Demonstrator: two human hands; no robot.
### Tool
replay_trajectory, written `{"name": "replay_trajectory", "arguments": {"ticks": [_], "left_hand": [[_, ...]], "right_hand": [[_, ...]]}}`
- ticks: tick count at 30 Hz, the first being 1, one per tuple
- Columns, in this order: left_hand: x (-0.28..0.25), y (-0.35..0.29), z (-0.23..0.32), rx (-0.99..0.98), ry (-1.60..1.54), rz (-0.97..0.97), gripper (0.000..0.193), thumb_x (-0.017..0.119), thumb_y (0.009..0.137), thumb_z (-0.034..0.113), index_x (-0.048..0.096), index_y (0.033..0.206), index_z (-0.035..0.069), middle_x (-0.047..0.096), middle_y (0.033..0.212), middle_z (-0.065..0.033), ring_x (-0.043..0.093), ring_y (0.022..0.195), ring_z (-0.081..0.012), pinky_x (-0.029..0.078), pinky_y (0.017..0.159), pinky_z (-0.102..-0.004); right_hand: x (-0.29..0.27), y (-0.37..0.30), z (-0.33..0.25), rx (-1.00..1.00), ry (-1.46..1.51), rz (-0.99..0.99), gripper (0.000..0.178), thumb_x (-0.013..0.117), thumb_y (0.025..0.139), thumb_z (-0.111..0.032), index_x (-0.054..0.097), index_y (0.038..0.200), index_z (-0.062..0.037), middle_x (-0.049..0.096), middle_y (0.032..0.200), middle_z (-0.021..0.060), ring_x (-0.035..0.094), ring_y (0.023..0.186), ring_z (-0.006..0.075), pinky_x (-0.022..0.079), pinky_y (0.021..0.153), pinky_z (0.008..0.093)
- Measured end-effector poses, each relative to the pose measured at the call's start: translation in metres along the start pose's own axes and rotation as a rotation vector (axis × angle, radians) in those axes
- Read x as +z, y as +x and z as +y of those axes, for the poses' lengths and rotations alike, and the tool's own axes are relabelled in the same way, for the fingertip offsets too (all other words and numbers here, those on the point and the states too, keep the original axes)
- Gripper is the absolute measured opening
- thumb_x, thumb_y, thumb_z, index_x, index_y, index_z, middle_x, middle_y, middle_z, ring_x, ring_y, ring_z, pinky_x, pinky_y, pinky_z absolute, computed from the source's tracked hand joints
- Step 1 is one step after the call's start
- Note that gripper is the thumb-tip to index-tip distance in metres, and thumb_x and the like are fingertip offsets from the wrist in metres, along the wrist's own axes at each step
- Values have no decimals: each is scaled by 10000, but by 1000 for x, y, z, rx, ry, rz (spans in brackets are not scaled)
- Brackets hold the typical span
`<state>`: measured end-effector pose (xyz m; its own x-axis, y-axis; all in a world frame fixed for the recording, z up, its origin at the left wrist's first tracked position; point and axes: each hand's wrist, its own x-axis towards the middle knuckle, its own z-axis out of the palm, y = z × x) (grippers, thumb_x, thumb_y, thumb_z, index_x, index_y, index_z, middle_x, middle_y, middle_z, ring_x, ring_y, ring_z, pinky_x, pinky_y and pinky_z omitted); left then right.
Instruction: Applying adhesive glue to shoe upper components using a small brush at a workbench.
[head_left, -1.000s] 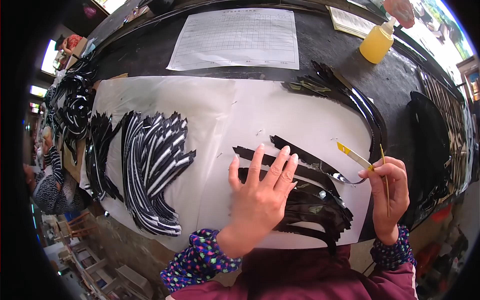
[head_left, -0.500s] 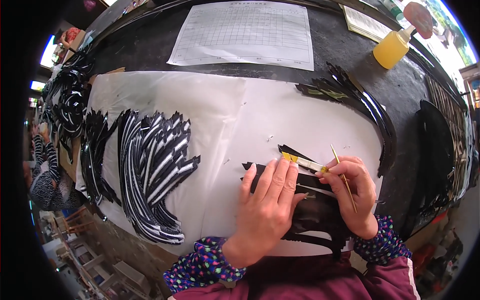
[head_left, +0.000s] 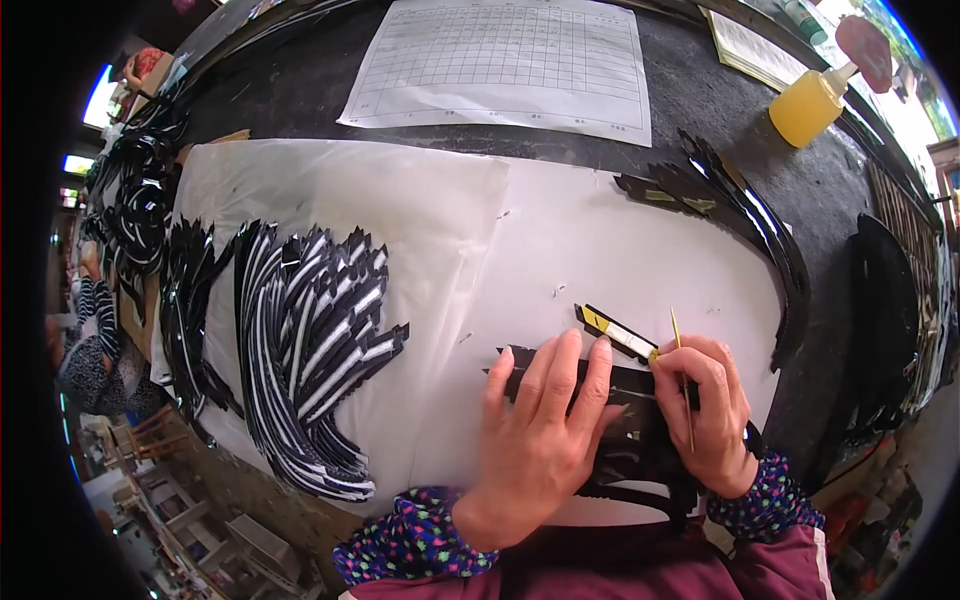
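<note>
My left hand [head_left: 540, 430] lies with its fingers stretched out over several dark flat strips [head_left: 640, 470] on the white sheet. Close to its fingertips, a black strip [head_left: 588, 310] carries a white band [head_left: 628, 340] with yellow at its ends. My right hand [head_left: 708, 405] is closed around a thin, pointed, brass-coloured stick [head_left: 675, 330], which stands across its fingers. Its thumb and fingertips are at the near right end of the banded strip; whether they grip that end is hidden.
A fanned pile of black strips with white bands [head_left: 310, 340] covers the sheet's left part. Dark curved strips [head_left: 765, 225] lie at the right edge. Beyond are a gridded paper [head_left: 500, 70] and a yellow bottle [head_left: 806, 108]. Another person's striped sleeve [head_left: 92, 310] shows far left.
My left fingers have drawn back from the banded strip, so more of its white and yellow shows. The right hand still has the stick, now more upright. The whole view has shifted slightly.
</note>
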<state>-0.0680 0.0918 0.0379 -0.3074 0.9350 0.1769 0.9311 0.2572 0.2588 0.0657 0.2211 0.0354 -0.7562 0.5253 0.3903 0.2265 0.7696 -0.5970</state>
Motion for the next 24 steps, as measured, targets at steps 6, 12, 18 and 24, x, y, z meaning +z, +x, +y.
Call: {"name": "replay_trajectory", "arguments": {"ticks": [6, 12, 18, 24], "left_hand": [[-1, 1, -1, 18, 60, -24, 457, 622, 950, 423, 611, 1330, 170, 552, 1431, -45, 511, 1213, -176, 281, 1117, -421], [3, 1, 1, 15, 73, -9, 425, 543, 991, 406, 595, 1323, 146, 535, 1466, -31, 504, 1230, -170, 341, 1075, -444], [2, 0, 2, 0, 72, -30, 421, 539, 994, 417, 597, 1321, 158, 536, 1466, -23, 502, 1234, -162, 310, 1097, -437], [1, 0, 1, -8, 51, -34, 429, 548, 988, 423, 594, 1325, 163, 536, 1466, -24, 496, 1241, -163, 305, 1100, -435]], "right_hand": [[1, 1, 0, 33, 43, 14, 322, 692, 827, 137, 550, 1099, 38, 628, 960, 189, 638, 812, 320, 536, 692, 360], [3, 0, 1, 59, 55, 23, 311, 693, 820, 140, 561, 1080, 31, 635, 959, 184, 641, 800, 313, 538, 687, 358], [3, 0, 0, 86, 69, 38, 318, 692, 808, 147, 575, 1071, 12, 642, 964, 172, 650, 796, 300, 545, 685, 354], [2, 1, -1, 93, 64, 26, 317, 697, 803, 147, 577, 1063, 10, 643, 957, 169, 651, 793, 296, 546, 676, 352]]}}
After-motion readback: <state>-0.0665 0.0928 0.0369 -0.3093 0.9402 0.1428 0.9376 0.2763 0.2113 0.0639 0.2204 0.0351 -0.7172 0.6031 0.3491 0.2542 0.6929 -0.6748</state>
